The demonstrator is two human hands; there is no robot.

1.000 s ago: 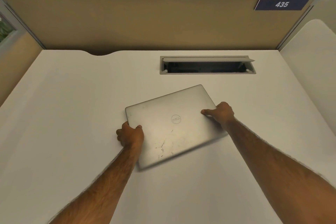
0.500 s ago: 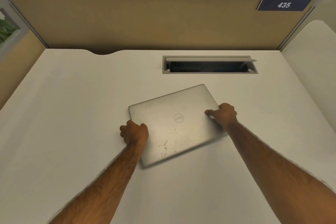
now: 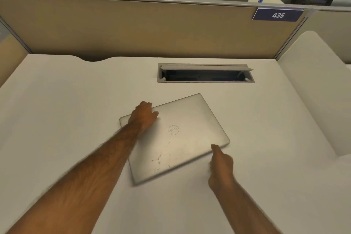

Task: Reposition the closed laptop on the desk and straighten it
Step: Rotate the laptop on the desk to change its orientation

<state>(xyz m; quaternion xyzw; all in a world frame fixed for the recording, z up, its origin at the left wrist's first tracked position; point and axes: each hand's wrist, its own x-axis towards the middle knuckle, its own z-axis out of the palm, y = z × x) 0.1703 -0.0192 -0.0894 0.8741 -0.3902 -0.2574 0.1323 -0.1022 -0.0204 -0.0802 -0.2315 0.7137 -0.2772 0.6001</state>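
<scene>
A closed silver laptop (image 3: 187,144) lies skewed on the white desk (image 3: 62,112), its right side turned away from me. Scratches mark the lid near its front. My left hand (image 3: 144,116) rests on the lid's far left part, with fingers curled over the far edge near that corner. My right hand (image 3: 221,165) is at the near edge close to the right corner, thumb on top of the lid and the other fingers tucked below the edge, hidden.
An open cable hatch (image 3: 206,80) is set into the desk just behind the laptop. A tan partition (image 3: 133,28) with a blue "435" sign (image 3: 278,15) closes the back. A white side panel (image 3: 313,91) stands at the right.
My left hand moved from the laptop's near left edge up to its far left corner. My right hand slid from the right side down to the near right edge. The laptop stays skewed.
</scene>
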